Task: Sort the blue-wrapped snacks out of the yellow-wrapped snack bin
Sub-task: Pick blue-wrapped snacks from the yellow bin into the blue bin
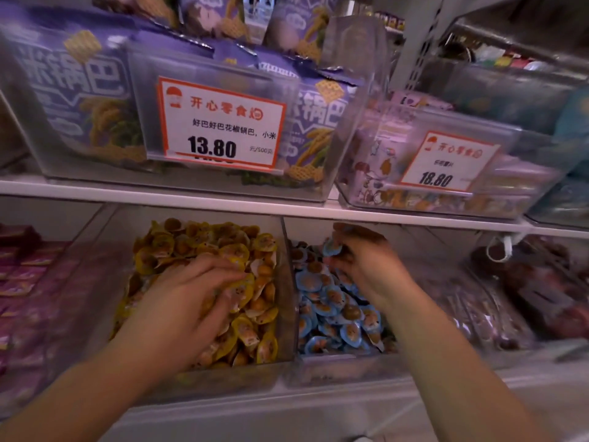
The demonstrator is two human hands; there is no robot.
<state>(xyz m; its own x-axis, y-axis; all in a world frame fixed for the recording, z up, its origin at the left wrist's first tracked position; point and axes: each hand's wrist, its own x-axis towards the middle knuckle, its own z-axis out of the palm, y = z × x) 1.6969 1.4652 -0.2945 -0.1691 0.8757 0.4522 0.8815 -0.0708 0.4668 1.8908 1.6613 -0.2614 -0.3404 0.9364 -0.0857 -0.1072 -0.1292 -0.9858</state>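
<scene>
A clear bin (pixel 287 314) on the lower shelf is full of yellow-wrapped snacks (pixel 223 247). To its right, a second clear bin (pixel 334 365) holds a pile of blue-wrapped snacks (pixel 331 311). My left hand (pixel 194 298) lies in the yellow pile with its fingers dug in and curled round yellow packets. My right hand (pixel 363 266) hovers over the back of the blue bin, fingers curled, pinching a blue-wrapped snack (pixel 332 247). No blue wrapper shows among the yellow ones around my left hand.
The white shelf edge (pixel 287 208) runs just above both hands. Above it stand bins of purple snack bags (pixel 79 100) with price tags (pixel 223 122). Pink packets (pixel 28 275) fill the bin at left; dark wrapped goods (pixel 548 291) lie at right.
</scene>
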